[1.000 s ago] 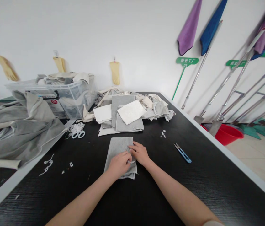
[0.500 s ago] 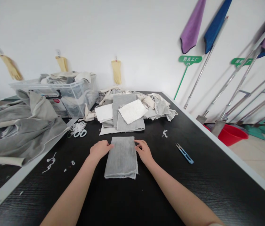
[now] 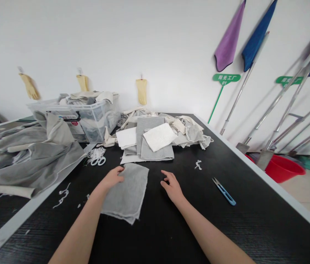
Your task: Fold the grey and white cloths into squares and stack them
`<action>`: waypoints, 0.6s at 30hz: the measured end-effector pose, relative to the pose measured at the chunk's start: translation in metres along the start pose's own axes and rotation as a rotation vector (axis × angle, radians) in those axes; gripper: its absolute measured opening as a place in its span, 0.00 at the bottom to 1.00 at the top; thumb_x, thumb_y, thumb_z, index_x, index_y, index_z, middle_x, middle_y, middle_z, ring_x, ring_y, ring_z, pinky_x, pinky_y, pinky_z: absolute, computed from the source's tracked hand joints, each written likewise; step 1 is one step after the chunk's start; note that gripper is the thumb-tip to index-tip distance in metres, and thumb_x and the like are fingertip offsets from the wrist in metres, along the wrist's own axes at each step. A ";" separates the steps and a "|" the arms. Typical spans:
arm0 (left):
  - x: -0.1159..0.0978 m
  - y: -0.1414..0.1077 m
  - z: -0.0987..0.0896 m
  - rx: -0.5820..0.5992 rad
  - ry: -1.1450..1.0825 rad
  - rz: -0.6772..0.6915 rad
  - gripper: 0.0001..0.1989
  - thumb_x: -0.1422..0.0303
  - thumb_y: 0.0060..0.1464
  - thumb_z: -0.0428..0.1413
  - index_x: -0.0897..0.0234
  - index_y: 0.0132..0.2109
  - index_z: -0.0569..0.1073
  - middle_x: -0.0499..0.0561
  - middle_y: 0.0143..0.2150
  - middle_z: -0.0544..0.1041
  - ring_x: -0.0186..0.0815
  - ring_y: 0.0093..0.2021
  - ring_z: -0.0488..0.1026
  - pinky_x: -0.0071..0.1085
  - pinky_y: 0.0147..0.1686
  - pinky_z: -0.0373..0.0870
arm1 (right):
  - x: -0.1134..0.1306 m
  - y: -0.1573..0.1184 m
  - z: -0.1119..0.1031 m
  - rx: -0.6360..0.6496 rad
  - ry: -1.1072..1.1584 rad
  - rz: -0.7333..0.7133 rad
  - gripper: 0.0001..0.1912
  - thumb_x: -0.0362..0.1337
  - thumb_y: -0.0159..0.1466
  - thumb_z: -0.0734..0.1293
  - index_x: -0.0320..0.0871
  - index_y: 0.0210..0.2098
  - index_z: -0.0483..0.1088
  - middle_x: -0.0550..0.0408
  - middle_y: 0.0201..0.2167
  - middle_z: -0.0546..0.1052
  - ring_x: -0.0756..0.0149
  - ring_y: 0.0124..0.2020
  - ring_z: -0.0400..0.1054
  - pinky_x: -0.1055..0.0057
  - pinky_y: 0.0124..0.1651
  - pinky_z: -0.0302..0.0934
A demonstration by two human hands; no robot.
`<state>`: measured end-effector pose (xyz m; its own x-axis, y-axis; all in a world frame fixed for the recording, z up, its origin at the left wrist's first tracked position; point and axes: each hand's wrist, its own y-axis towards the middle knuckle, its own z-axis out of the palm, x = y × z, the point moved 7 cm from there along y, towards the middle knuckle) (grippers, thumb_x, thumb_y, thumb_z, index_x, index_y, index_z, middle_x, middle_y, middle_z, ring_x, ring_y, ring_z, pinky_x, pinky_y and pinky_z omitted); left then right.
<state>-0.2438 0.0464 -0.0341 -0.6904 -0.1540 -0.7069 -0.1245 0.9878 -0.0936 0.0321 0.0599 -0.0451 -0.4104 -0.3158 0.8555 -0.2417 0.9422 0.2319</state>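
While the left hand [image 3: 112, 179] pinches the cloth [image 3: 130, 194] near its far left corner, the cloth extends right and toward the near side from that grip, between the two hands. Its long axis runs from near left to far right. The right hand [image 3: 172, 187], farther from the cloth, is empty, fingers parted, clear of its right edge.
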 end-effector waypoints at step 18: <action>0.086 0.086 -0.106 -0.398 0.172 -0.221 0.15 0.70 0.42 0.49 0.67 0.41 0.67 0.52 0.36 0.72 0.36 0.36 0.69 0.28 0.33 0.64 | 0.002 0.003 0.002 0.033 -0.010 -0.018 0.23 0.31 0.50 0.59 0.48 0.46 0.60 0.56 0.39 0.66 0.67 0.36 0.61 0.68 0.42 0.57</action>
<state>-0.3888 0.1156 -0.0285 -0.7199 -0.3942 -0.5713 -0.5214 0.8504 0.0704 0.0287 0.0619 -0.0437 -0.4147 -0.3335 0.8466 -0.2778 0.9324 0.2313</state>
